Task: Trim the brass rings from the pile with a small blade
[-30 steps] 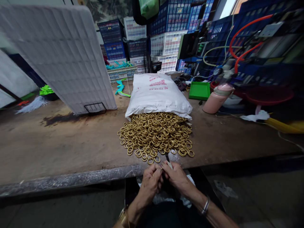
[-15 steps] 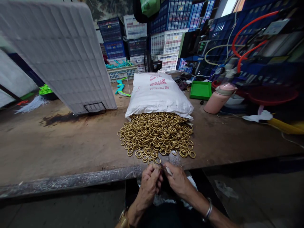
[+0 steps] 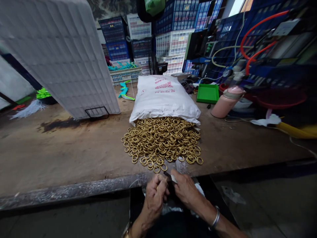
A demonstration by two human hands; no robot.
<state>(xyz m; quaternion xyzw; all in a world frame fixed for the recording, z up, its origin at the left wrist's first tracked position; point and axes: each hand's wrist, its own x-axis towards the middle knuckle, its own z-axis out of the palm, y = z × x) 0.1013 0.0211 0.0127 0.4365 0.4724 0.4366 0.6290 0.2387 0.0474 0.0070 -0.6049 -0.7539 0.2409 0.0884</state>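
Note:
My left hand (image 3: 155, 195) is closed in a pinch just off the table's front edge. A bit of gold shows between its fingers, apparently a gold ring (image 3: 157, 187) mostly hidden by them. Beside it, my right hand (image 3: 185, 188) is wrapped round a small knife (image 3: 173, 178) with a pale handle and a dark blade. The blade points left, over the fingertips of my left hand. Just beyond both hands lies a heap of gold rings (image 3: 163, 142), spilling from the mouth of a white woven sack (image 3: 164, 99) with red print.
A tall white ribbed panel (image 3: 74, 59) stands on the left of the wooden table (image 3: 81, 155). To the right are a green tray (image 3: 208, 93) and a pink bottle (image 3: 226, 103). Stacked crates (image 3: 172, 43) fill the back. A turquoise figure (image 3: 123, 90) lies left of the sack.
The knife's blade has moved out from between the hands and now shows above my left fingertips. My hands have drawn slightly apart. The whole view has shifted a little.

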